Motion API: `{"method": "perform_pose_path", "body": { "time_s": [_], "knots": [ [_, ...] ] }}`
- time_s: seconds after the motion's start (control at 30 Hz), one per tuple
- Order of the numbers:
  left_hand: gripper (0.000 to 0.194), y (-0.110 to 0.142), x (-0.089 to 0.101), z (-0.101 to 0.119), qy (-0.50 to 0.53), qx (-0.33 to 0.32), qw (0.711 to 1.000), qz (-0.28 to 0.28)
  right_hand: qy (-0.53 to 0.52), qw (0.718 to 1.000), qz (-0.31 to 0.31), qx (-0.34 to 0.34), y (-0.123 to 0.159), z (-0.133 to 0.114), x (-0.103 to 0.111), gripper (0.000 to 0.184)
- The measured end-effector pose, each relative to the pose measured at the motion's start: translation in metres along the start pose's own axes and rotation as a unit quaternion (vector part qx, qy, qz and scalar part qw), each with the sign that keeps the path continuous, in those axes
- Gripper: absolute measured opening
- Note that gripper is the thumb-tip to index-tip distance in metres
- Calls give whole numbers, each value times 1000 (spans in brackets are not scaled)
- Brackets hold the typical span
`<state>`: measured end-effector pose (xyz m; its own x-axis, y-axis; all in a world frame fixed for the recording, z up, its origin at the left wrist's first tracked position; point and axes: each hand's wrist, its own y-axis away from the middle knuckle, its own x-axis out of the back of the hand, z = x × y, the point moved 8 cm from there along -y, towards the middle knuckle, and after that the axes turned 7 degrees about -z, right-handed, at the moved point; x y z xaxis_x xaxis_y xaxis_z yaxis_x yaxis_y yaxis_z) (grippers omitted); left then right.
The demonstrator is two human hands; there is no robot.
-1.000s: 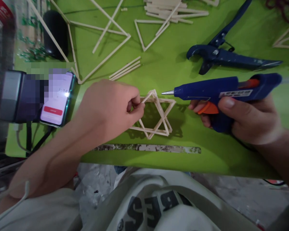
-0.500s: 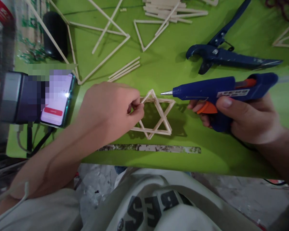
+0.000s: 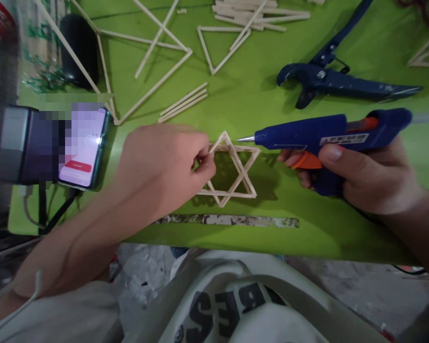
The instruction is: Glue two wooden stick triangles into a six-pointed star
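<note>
Wooden star (image 3: 242, 172): visible outline formed; left hand (image 3: 164, 159) pinches 10 o'clock side, right hand (image 3: 373, 176) grips glue gun (image 3: 300, 133); sticks (image 3: 183, 103) loose.

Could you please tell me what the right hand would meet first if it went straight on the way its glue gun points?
The right hand would probably bring the nozzle to the wooden-stick star first, near its top corner, though depth is unclear and it might pass above.

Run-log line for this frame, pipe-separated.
left hand: pinching wooden star | right hand: gripping glue gun, nozzle near wooden star | table: three loose sticks, cutter
</note>
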<state>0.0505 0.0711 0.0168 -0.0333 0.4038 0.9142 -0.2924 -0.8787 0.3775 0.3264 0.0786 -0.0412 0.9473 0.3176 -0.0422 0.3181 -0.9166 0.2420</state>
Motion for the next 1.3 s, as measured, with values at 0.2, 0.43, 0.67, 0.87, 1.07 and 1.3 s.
{"method": "perform_pose_path", "body": {
  "time_s": [0.2,0.43,0.67,0.87,1.07,1.3],
  "knots": [
    [29,0,0,0,12,2,1000,-5,7,1000,-7,1,-1,1,-3,53],
    [34,-1,1,2,-14,-3,1000,6,2,1000,-11,9,-1,1,-2,49],
    [34,-3,1,3,-14,-10,1000,13,2,1000,-15,10,-2,2,-2,51],
    [32,0,4,-2,-2,9,999,36,1,999,-27,24,-3,0,-2,46],
    [22,8,24,-11,51,13,994,94,-23,999,-47,0,-6,-3,-4,48],
    [29,5,23,-17,67,37,995,61,19,999,-43,-2,-4,-2,-2,53]
  ]
}}
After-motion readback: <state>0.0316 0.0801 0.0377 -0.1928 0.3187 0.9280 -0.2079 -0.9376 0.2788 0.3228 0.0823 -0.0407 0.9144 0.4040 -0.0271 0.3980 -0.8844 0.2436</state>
